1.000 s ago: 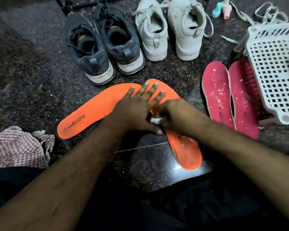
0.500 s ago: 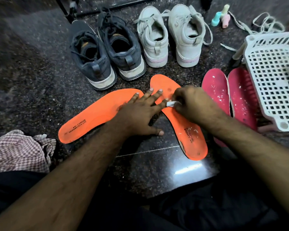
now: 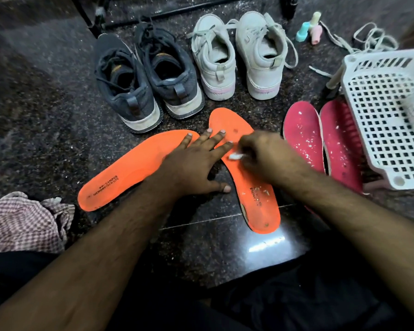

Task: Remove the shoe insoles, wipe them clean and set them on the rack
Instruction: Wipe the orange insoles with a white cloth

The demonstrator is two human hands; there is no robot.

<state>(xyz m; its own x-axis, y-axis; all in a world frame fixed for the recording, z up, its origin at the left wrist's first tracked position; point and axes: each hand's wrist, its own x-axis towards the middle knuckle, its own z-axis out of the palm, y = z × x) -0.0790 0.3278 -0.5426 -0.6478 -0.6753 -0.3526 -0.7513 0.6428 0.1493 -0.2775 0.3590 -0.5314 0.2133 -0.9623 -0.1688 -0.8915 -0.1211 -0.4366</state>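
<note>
Where insoles [image 3: 253, 182] meet, hands [image 3: 194, 161] overlapping.

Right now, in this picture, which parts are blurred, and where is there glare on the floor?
Head view: the right hand is smeared by motion blur, while the left hand looks sharp; a bright glare patch lies on the polished floor near the right orange insole; the corners are dark and the edges curve.

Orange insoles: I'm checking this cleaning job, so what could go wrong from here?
1. The wipe in the right hand looks small and may be shedding; white bits lie on the right orange insole.
2. The left hand presses both orange insoles, possibly spreading dirt to the left insole.
</note>
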